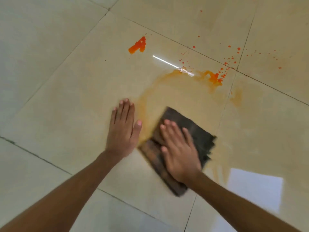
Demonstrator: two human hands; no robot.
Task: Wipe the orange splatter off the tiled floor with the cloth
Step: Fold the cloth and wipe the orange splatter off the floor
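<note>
Both hands flat: right hand (179, 152) presses cloth (192, 129), left hand (123, 126) on tiled floor (66, 81) beside orange splatter (138, 45).

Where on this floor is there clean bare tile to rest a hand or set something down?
Clean tile lies left of the left hand and below both forearms. Crowded: the orange smear beyond the cloth under the right hand, the blob, and droplets at upper right.

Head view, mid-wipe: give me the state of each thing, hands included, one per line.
Dark folded cloth: flat on floor, stained orange, pressed under right hand.
Right hand: open, palm down on cloth, motion-blurred.
Left hand: open, flat on bare tile beside cloth, holding nothing.
Thick orange blob: unwiped.
Orange smear arc: thinned, streaked.
Orange patch and droplets: unwiped.
Beige glossy tiled floor: wet sheen near smear.
</note>
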